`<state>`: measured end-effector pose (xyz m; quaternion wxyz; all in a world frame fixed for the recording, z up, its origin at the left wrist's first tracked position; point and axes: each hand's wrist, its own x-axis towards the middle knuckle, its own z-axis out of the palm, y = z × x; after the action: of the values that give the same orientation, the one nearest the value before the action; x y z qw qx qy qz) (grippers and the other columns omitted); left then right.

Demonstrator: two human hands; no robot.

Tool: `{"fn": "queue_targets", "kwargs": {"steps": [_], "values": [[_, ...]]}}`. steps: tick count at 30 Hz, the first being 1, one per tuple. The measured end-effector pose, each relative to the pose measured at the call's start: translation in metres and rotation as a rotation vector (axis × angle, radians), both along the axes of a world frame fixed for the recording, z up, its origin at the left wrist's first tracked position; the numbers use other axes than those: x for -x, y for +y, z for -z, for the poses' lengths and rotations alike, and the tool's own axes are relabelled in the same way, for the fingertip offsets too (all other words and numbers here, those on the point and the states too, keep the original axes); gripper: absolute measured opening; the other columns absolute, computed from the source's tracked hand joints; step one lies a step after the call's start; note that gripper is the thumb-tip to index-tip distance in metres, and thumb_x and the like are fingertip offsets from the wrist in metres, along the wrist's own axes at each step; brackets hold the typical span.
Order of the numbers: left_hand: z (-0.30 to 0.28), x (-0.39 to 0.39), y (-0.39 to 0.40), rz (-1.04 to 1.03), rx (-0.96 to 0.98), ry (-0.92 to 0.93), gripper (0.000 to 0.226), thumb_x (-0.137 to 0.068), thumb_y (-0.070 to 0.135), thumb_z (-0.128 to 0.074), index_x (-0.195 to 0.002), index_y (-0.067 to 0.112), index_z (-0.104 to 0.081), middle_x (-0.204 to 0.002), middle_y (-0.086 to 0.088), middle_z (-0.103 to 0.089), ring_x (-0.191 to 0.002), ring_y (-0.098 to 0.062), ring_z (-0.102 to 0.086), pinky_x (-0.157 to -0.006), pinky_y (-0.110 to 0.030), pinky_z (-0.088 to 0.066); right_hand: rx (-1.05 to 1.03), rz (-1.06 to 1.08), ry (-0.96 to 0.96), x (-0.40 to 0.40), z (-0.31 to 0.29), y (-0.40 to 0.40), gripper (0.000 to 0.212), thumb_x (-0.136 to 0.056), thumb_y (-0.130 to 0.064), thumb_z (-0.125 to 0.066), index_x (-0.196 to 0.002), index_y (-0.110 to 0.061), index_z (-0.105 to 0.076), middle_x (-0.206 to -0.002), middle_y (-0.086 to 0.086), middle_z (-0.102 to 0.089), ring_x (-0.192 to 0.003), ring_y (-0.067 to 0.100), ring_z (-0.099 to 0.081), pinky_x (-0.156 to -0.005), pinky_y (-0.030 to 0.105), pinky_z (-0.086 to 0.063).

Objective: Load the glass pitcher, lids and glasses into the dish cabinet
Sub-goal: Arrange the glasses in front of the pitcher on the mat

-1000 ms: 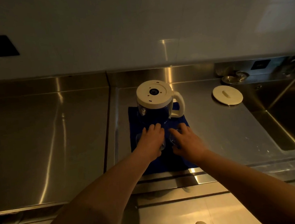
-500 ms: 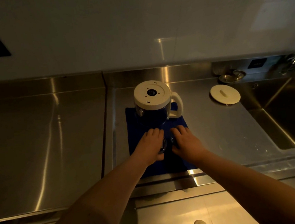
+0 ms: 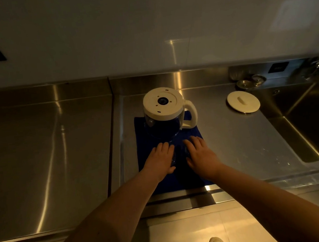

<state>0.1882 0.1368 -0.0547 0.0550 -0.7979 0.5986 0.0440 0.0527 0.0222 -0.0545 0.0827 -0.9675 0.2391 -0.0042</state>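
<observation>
Inverted glass pitcher (image 3: 163,120) on blue mat; white lid (image 3: 243,101) lies apart

My left hand (image 3: 160,160) and right hand (image 3: 201,156) hide both glasses (image 3: 174,160) before the pitcher (image 3: 164,118); grip unclear.

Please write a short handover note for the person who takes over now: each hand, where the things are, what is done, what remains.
Left hand: over a glass on the blue cloth, fingers curled on it.
Right hand: over a second glass beside it; that glass is mostly hidden.
Pitcher: upside down on the cloth, behind the hands.
White lid: on the steel counter, near the sink.
Done: nothing loaded as far as seen; the cabinet is out of view.
Left: glasses, pitcher and lid.
</observation>
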Motion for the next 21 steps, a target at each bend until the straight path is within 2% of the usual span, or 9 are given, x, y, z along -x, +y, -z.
{"fn": "queue_targets", "kwargs": {"steps": [5, 10, 14, 18, 21], "values": [[0.002, 0.001, -0.003, 0.059, -0.032, -0.024, 0.078, -0.088, 0.041, -0.057, -0.146, 0.009, -0.017, -0.143, -0.014, -0.029, -0.13, -0.028, -0.031, -0.107, -0.038, -0.029, -0.002, 0.013, 0.019, -0.001, 0.003, -0.001, 0.068, -0.093, -0.036, -0.05, -0.148, -0.018, -0.015, -0.154, 0.011, -0.017, -0.142, 0.031, -0.012, -0.114, 0.041, -0.02], [0.005, 0.001, 0.0, 0.055, -0.067, 0.012, 0.081, -0.093, 0.042, -0.051, -0.15, 0.01, -0.003, -0.155, -0.015, -0.012, -0.142, -0.031, -0.012, -0.116, -0.041, -0.016, -0.022, 0.002, 0.005, 0.0, 0.002, -0.001, 0.068, -0.094, -0.035, -0.05, -0.149, -0.018, -0.014, -0.155, 0.011, -0.016, -0.142, 0.031, -0.011, -0.114, 0.04, -0.019], [0.001, -0.001, 0.0, 0.067, -0.101, 0.044, 0.086, -0.093, 0.053, -0.044, -0.15, 0.01, 0.003, -0.158, -0.013, -0.002, -0.145, -0.029, -0.001, -0.118, -0.042, -0.004, -0.021, 0.004, -0.004, 0.001, 0.002, -0.001, 0.069, -0.093, -0.038, -0.049, -0.149, -0.021, -0.012, -0.155, 0.009, -0.016, -0.141, 0.029, -0.016, -0.112, 0.039, -0.025], [-0.007, 0.0, -0.014, 0.086, -0.019, 0.081, 0.085, -0.093, 0.058, -0.036, -0.15, 0.01, 0.005, -0.159, -0.009, 0.002, -0.146, -0.025, 0.004, -0.118, -0.04, 0.0, -0.029, -0.04, -0.029, 0.004, 0.001, -0.009, 0.07, -0.092, -0.043, -0.049, -0.149, -0.019, -0.015, -0.153, 0.008, -0.021, -0.139, 0.026, -0.021, -0.111, 0.034, -0.024], [-0.016, 0.003, -0.031, 0.148, 0.02, 0.071, 0.088, -0.091, 0.062, -0.037, -0.151, 0.011, 0.002, -0.159, -0.009, 0.0, -0.146, -0.024, 0.003, -0.119, -0.039, -0.001, 0.003, -0.109, -0.033, 0.012, -0.002, -0.024, 0.074, -0.091, -0.052, -0.044, -0.148, -0.014, -0.018, -0.152, 0.009, -0.026, -0.138, 0.023, -0.024, -0.111, 0.03, -0.021]]}}
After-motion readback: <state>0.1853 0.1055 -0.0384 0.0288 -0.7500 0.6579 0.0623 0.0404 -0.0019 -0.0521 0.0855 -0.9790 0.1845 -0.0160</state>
